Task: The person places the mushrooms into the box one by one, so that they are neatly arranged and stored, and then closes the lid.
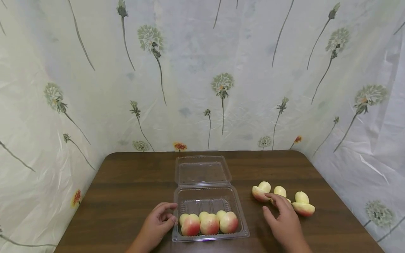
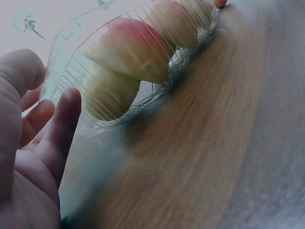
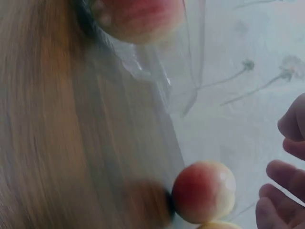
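A clear plastic clamshell box (image 1: pixel 209 193) lies with its lid folded back on the table. Three mushroom-shaped pieces (image 1: pixel 210 224) with red-and-cream caps and pale stems lie side by side along its near side. My left hand (image 1: pixel 156 225) is at the box's left rim, fingers loosely bent; in the left wrist view the fingertips (image 2: pixel 70 101) are against or very near the clear wall. To the right of the box, my right hand (image 1: pixel 284 223) hovers with parted fingers by the middle one of three more mushroom-shaped pieces (image 1: pixel 303 207), partly covering it. These stand stem up.
The dark brown wooden table (image 1: pixel 136 182) has rounded far corners. A pale curtain (image 1: pixel 190 88) with dandelion prints hangs behind and on both sides of it. The box's raised lid (image 1: pixel 202 172) lies toward the far edge.
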Available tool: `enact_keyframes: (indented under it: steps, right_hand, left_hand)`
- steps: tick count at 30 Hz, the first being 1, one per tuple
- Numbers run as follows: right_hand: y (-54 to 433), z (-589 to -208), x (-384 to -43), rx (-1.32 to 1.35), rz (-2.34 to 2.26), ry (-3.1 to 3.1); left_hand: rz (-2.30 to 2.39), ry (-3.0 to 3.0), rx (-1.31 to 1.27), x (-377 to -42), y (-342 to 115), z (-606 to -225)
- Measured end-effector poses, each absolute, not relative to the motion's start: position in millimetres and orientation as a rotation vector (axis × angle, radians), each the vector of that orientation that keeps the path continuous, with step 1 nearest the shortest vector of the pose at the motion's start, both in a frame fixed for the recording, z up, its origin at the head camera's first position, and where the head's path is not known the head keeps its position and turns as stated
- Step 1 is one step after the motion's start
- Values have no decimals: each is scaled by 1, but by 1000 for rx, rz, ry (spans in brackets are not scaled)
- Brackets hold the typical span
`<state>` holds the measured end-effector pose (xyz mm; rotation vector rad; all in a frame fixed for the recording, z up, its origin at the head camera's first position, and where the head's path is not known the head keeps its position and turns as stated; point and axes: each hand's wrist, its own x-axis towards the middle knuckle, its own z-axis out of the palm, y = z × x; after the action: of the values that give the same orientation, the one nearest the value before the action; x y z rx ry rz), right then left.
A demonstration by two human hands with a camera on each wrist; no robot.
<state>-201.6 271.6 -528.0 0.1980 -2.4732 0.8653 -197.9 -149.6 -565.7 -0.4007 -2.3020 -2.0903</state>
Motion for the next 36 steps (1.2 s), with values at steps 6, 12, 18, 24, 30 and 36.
enact_keyframes:
  steps: [6,12,18,24,30,36]
  right_hand:
    - [282,-530,-195,107,818,-2464]
    - [292,-525,-200,12,802,-2419]
    - [300,-522,-204,-105,853,-2433]
    - [313,-520,-208,-252,947,-2391]
    - [321,-523,-209,-385,980,-2345]
    - [326,-530,-209,-539,1043,-2275]
  left_hand:
    - [-2133,-2304,-429,-191,-152,-570]
    - [-2076,-2252,-497,-198,-151,-570]
    - [-2053,-2257,-483,-202,-150,-569]
    - [-2049,-2249,-470,-204,-147,-569]
    - [-2045,-2248,-464,-203,-147,-569]
    - [-2049,-2260,-460,-204,-149,-568]
